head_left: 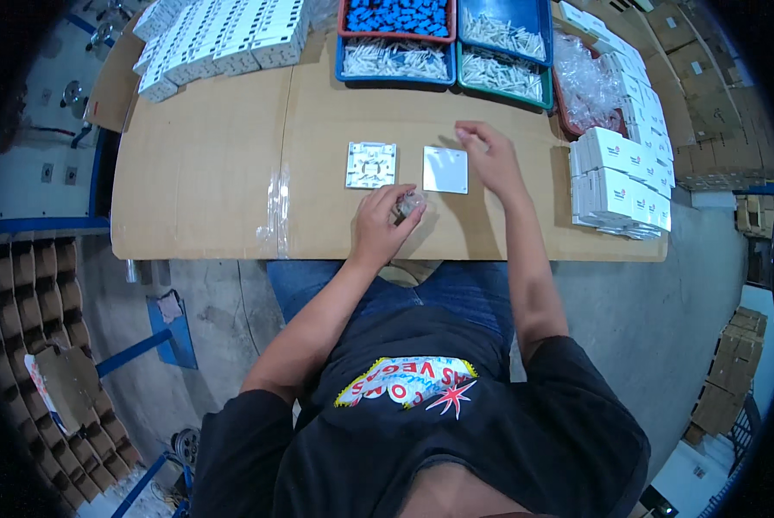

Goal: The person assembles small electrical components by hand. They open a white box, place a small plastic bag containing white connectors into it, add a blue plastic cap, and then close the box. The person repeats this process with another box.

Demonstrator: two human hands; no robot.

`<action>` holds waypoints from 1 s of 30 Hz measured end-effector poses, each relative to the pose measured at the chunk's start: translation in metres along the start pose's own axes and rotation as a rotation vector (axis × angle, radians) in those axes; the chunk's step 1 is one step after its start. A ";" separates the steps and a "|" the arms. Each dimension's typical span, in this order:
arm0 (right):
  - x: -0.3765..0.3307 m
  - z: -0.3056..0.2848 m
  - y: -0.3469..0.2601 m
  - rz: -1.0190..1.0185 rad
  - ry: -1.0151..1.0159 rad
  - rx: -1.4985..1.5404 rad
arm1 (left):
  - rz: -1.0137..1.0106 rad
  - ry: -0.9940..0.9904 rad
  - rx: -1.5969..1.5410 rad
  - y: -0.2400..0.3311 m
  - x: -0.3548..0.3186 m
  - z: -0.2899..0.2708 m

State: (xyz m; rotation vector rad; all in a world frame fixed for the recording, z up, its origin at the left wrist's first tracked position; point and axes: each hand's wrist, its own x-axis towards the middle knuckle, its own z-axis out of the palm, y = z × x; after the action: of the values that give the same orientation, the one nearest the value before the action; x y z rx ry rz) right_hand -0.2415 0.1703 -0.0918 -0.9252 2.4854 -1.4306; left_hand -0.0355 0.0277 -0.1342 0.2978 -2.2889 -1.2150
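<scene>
Cardboard-covered bench [205, 173], bins [443, 39] of small parts at far edge. Left hand [382, 226] curled shut on small clear bag [409, 205] — just below white plate [445, 169]. Right hand [490, 155] at plate's right edge, fingertips pinched together, contents unclear. Ribbed back plate [371, 164] lies left of it.

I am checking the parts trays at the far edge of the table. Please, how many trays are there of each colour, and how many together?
Blue trays: 2, one with white parts at centre, one with white parts to its right
Red trays: 1, with blue parts
Green trays: 1, with white parts
Total: 4 trays
</scene>
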 end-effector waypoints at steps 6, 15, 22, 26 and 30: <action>0.085 -0.040 0.061 0.018 0.203 -0.195 | -0.059 -0.034 0.051 0.004 0.001 0.002; 0.180 -0.051 0.092 -0.116 0.373 -0.440 | -0.046 -0.024 0.046 0.002 0.000 0.003; 0.237 -0.050 0.108 -0.136 0.462 -0.696 | -0.009 0.005 0.084 0.005 0.001 0.004; 0.252 -0.047 0.109 -0.104 0.386 -0.698 | -0.005 0.001 0.108 0.004 -0.001 0.002; 0.260 -0.056 0.119 -0.035 0.406 -0.545 | 0.002 0.013 0.107 0.003 0.000 0.004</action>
State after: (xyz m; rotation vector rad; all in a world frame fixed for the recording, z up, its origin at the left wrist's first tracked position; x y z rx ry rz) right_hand -0.5255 0.1074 -0.1107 -0.8128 3.2751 -1.0392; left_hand -0.0374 0.0323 -0.1332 0.3406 -2.3472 -1.0879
